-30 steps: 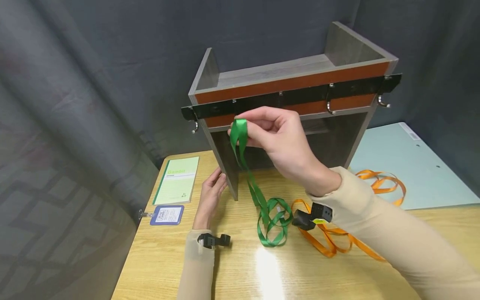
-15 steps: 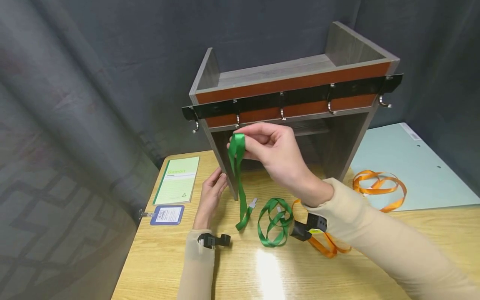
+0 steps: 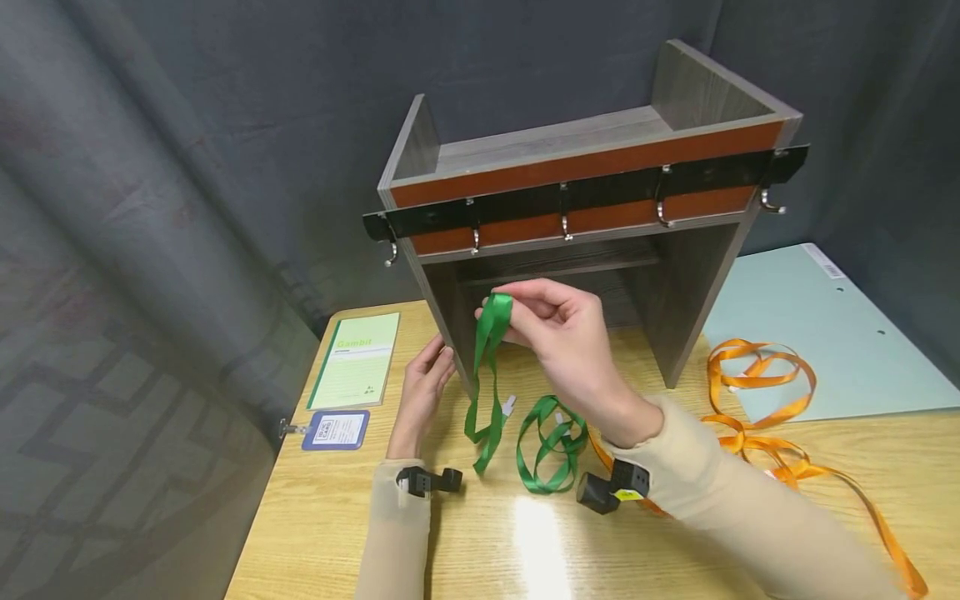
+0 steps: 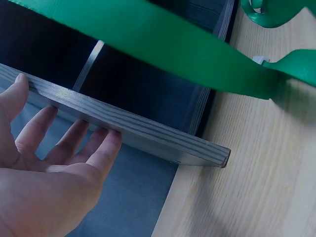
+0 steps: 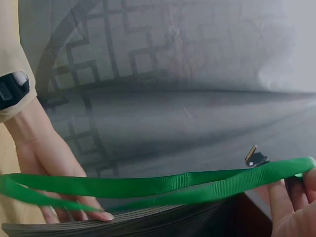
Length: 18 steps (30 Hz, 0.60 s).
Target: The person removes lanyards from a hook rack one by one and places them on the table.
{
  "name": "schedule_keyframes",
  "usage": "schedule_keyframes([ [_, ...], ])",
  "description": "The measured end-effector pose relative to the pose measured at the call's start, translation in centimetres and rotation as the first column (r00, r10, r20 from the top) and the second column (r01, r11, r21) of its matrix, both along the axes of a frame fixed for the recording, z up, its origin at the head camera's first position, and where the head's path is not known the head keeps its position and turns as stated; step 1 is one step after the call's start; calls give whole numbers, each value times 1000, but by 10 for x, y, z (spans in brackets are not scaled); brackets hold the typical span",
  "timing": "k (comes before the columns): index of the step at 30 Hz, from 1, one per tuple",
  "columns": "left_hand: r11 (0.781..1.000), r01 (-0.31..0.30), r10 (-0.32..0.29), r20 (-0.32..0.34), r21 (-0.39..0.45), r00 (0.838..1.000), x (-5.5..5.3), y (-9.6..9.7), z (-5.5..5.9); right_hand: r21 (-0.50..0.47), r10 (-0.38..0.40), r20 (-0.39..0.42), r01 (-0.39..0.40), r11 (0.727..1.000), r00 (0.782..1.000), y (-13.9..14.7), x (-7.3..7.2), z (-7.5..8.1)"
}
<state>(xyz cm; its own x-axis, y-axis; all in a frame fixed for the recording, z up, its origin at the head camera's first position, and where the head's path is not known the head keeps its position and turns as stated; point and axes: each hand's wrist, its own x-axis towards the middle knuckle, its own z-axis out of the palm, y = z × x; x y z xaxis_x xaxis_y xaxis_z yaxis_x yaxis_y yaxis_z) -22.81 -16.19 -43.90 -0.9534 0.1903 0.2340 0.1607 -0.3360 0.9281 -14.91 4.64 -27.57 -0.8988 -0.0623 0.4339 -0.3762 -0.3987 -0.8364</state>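
My right hand (image 3: 573, 342) pinches a green ribbon lanyard (image 3: 489, 358) between thumb and fingertips, below the hook strip and in front of the cabinet opening. The lanyard hangs in a loop, its lower end near the tabletop beside a pale clip (image 3: 509, 406). My left hand (image 4: 54, 163) touches the cabinet's left side panel (image 4: 123, 118), its fingers extended against the outer face and thumb tip at the front edge. The grey wooden cabinet (image 3: 731, 267) carries a black strip (image 3: 517, 198) with several metal hooks, such as the middle hook (image 3: 566, 227). Nothing hangs on them.
Another green lanyard (image 3: 525, 477) lies coiled on the wooden table (image 3: 315, 533). Orange lanyards (image 3: 802, 392) spread to the right, partly over a light blue folder (image 3: 787, 321). On the left lie a notebook (image 3: 354, 358) and a blue-framed card holder (image 3: 337, 430).
My right hand has come down from the hook strip with the green lanyard, first slightly left, then right. The middle hooks are uncovered and more orange ribbon shows. My left hand stays put.
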Motion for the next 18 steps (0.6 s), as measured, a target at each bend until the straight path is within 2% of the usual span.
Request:
schedule_keyframes([
  [5,1000,8,-8,19,-7,1000,1,1,4,-12,-2,32,2,1000,999,3,2,-14],
  [13,999,2,-2,9,-44,1000,11,3,20,-41,-7,119,12,999,993,2,8,-39],
  [18,1000,0,1,17,-18,1000,6,2,12,-65,-5,169,16,998,986,-3,17,-51],
])
